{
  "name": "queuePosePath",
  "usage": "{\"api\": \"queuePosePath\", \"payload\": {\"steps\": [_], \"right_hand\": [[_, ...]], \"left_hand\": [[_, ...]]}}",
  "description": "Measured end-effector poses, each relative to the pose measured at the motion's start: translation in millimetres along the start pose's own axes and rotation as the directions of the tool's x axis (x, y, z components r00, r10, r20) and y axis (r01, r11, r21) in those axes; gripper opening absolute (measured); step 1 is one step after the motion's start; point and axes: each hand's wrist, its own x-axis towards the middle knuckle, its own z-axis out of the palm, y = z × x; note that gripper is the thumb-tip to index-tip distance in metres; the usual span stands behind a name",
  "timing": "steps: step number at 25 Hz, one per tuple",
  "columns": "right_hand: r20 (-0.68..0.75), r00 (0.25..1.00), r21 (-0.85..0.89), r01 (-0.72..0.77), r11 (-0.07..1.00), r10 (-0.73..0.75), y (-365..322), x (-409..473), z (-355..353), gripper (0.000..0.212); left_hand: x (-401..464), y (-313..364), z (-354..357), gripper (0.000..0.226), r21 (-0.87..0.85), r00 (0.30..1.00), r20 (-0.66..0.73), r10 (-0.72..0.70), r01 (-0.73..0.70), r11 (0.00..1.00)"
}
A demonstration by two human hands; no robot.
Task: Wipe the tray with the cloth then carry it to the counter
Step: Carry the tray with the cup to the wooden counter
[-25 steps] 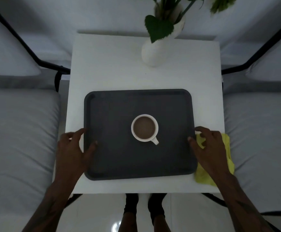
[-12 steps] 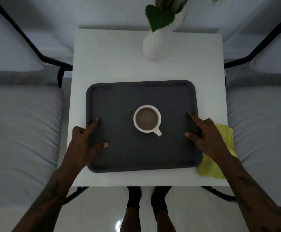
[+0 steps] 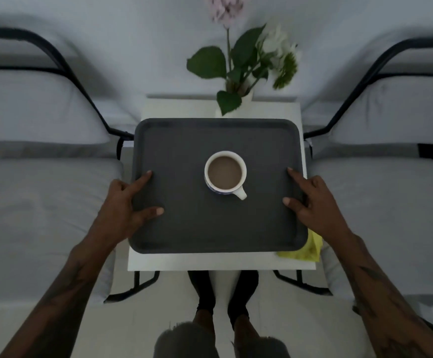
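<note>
A dark grey tray (image 3: 184, 223) is held above the small white table (image 3: 210, 262), covering most of its top. On the tray stands a white cup of milky coffee (image 3: 225, 174), handle toward me. My left hand (image 3: 125, 208) grips the tray's left rim, thumb and forefinger lying on top. My right hand (image 3: 313, 202) grips the right rim the same way. The yellow cloth (image 3: 305, 249) lies on the table's near right corner, partly hidden under the tray and my right wrist.
A white vase with green leaves and flowers (image 3: 238, 73) stands at the table's far edge. Grey beds with black metal frames flank the table, left (image 3: 42, 197) and right (image 3: 385, 197). My feet (image 3: 223, 301) stand on pale floor.
Both hands went from the table beside the tray to gripping its side rims. The tray with the cup has come up off the table, and the view has tilted up.
</note>
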Motion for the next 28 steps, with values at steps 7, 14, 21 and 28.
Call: {"api": "queuePosePath", "payload": {"steps": [7,14,21,28], "right_hand": [[-0.188,0.977,-0.006,0.099,0.995,-0.098,-77.3,-43.3,-97.7,0.057],[-0.368,0.906,0.0,0.226,0.974,-0.211,-137.1,-68.7,-203.4,0.043],[-0.29,0.915,-0.085,0.269,0.959,-0.282,-182.0,-84.8,-306.5,0.045],[-0.239,0.867,-0.14,0.415,0.899,-0.437,-237.5,-108.0,-353.0,0.044]], "left_hand": [[-65.3,79.6,-99.5,0.093,-0.059,0.998,-0.056,0.041,-0.044,0.997],[-141.6,162.4,-162.7,0.082,-0.087,0.944,-0.324,0.063,-0.097,0.992],[-208.8,239.5,-201.0,0.061,-0.081,0.801,-0.598,0.011,-0.073,0.994],[-299.2,259.4,-222.3,0.044,-0.153,0.663,-0.743,-0.096,-0.029,0.988]]}}
